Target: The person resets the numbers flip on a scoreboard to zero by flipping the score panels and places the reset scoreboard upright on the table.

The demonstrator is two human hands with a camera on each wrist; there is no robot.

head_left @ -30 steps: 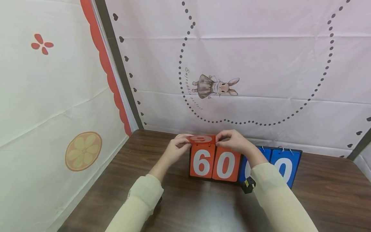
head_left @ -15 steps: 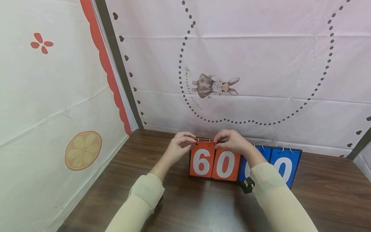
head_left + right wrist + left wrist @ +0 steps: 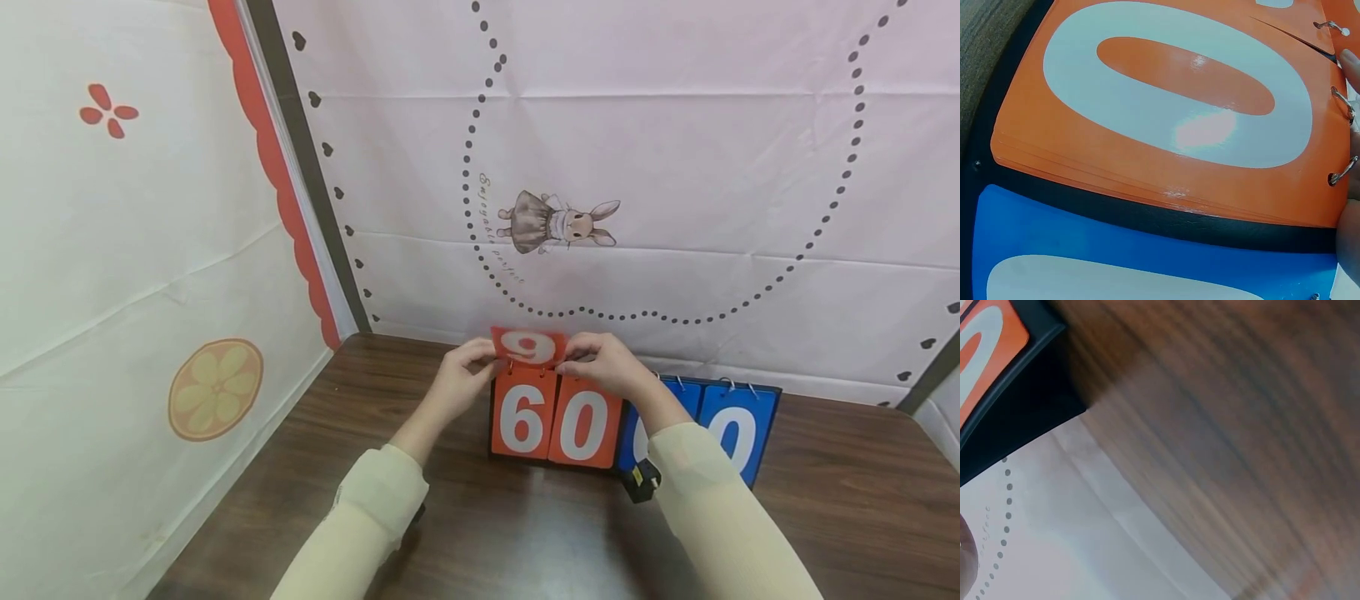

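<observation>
A tabletop flip scoreboard stands at the back of the table, its orange 6 card [image 3: 521, 421] and orange 0 card [image 3: 585, 425] facing me. Above the 6, a blurred number card [image 3: 529, 347] is lifted on its rings, showing a white numeral like a 9. My left hand [image 3: 461, 373] pinches at its left edge, thumb below the fingers. At the right edge, my right hand [image 3: 606, 367] pinches with thumb and index finger. In the right wrist view, fingertips [image 3: 1350, 69] show beside the metal rings. Only one fingertip [image 3: 966, 556] appears in the left wrist view.
To the right, the blue 0 card [image 3: 735, 433] is partly behind my right forearm, which hides most of another blue card. Brown wood-grain table [image 3: 525, 533] lies in front. A white printed cloth [image 3: 675, 167] hangs right behind the scoreboard.
The orange card above the 6 first tipped back out of sight behind the rings, then came up again, more upright than at first. Both hands stayed nearly in place.
</observation>
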